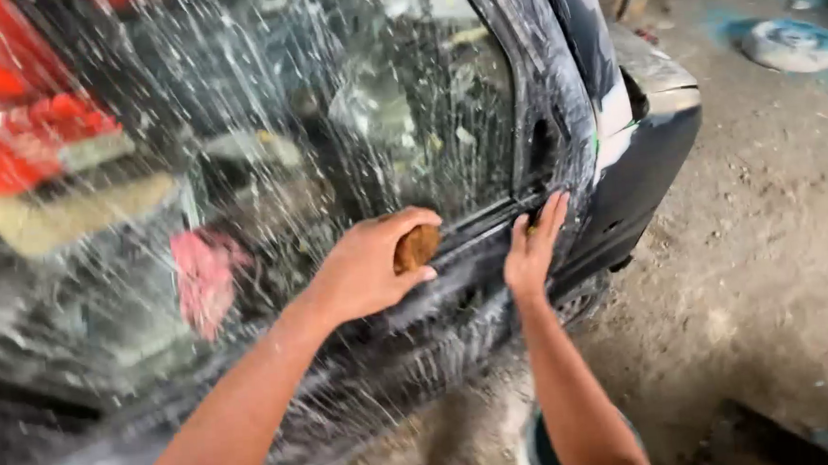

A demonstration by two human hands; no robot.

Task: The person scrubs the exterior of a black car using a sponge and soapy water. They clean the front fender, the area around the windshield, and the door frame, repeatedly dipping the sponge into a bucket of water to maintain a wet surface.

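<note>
A black car door (456,287) streaked with white soap suds fills the left and middle of the head view. My left hand (368,269) grips a brown sponge (417,248) and presses it against the door just below the soapy window glass (264,127). My right hand (533,249) lies flat, fingers together, on the door near its rear edge, holding nothing. Both forearms reach up from the bottom of the view.
The car's rear body panel (652,122) curves away to the right. Bare sandy ground (771,268) lies right of the car. A round whitish disc (792,45) rests on a blue-stained patch far right. A dark bucket rim (535,450) shows below my right arm.
</note>
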